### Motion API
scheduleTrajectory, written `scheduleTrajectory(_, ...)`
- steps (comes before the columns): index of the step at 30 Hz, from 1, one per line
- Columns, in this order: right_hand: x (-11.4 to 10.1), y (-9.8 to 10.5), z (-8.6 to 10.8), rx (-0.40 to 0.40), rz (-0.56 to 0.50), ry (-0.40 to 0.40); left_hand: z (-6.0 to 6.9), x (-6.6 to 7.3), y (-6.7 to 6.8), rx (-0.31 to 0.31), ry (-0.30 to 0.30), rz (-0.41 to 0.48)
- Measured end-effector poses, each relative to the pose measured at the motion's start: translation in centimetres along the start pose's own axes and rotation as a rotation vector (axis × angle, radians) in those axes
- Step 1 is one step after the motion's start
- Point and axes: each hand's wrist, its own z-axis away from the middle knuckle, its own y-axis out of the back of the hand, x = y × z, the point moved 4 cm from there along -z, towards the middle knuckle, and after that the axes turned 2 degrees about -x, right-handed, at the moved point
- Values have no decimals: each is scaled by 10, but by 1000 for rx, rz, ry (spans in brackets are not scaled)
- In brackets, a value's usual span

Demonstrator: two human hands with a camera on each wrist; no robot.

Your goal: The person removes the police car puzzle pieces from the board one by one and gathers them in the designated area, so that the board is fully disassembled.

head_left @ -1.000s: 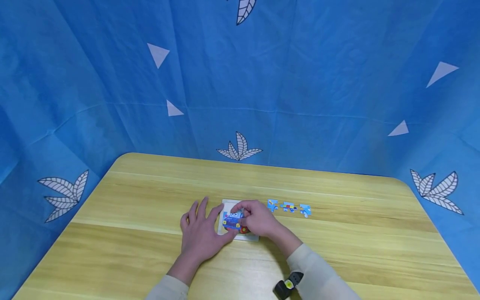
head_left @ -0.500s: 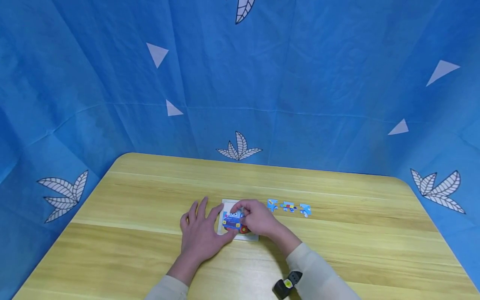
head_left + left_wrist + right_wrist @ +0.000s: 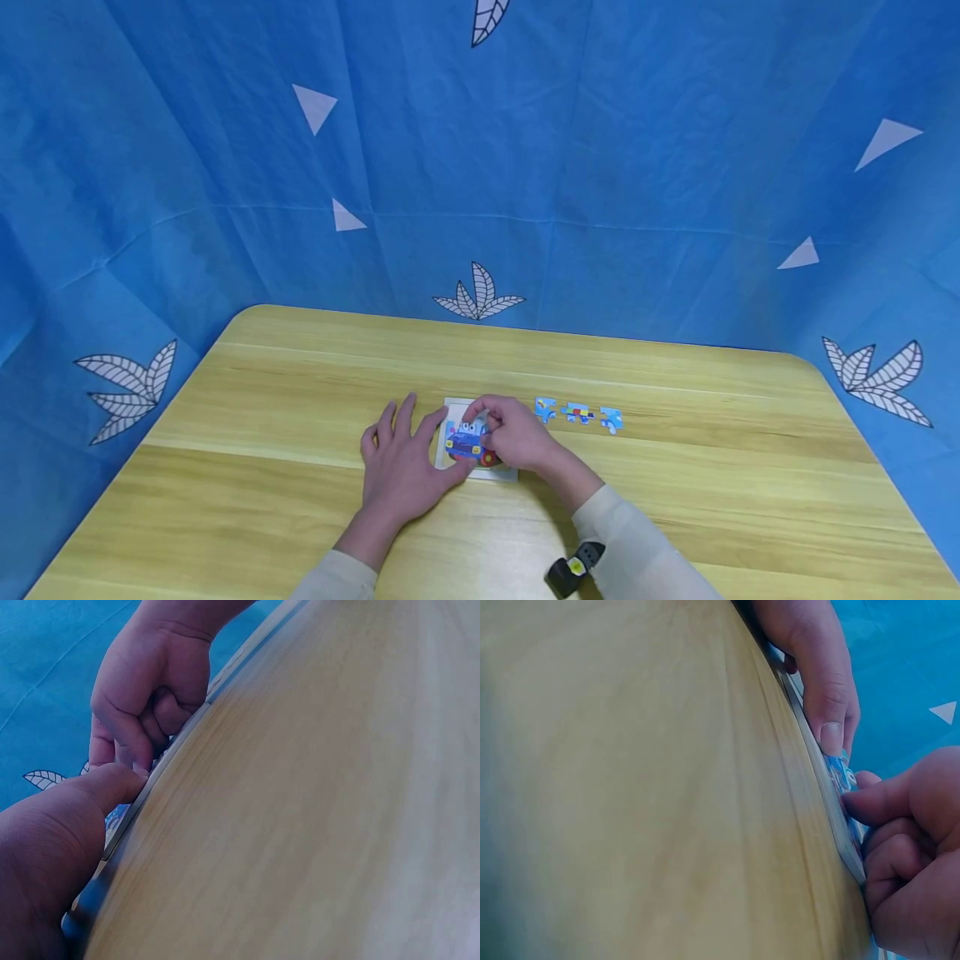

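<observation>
A small puzzle tray with a pale rim (image 3: 495, 476) lies on the table, showing a blue cartoon car (image 3: 465, 444) with red wheels. My right hand (image 3: 513, 435) reaches in from the right and pinches a puzzle piece (image 3: 469, 427) with the car's eyes between curled index finger and thumb, low over the picture. The palm covers the tray's right part. At the tray's left side my left hand (image 3: 405, 471) rests with spread, fairly straight fingers, its thumb on the front rim. Both wrist views show the two hands meeting at the tray's edge.
Three loose puzzle pieces lie in a row right of the tray: a left one (image 3: 545, 408), a middle one (image 3: 578, 413) and a right one (image 3: 611, 419). A blue patterned curtain (image 3: 637, 167) hangs behind the wooden table (image 3: 712, 467). A black strapped device (image 3: 573, 571) sits by the right sleeve.
The eyes piece shifts slightly within the picture under my right fingers, which move barely at all. My left hand and the three loose pieces stay where they were.
</observation>
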Motion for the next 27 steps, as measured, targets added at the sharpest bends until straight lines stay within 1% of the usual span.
scheduleTrajectory(10, 2, 1, 1, 12, -34, 26, 0, 1, 2, -6, -4, 15)
scheduleTrajectory(15, 3, 0, 1, 24, -56, 29, 0, 1, 3, -19, 3, 15)
scheduleTrajectory(22, 3, -1, 1, 40, -24, 26, 0, 1, 2, -8, -1, 21)
scheduleTrajectory(27, 2, -2, 1, 47, 12, 7, 0, 1, 2, -5, 0, 14)
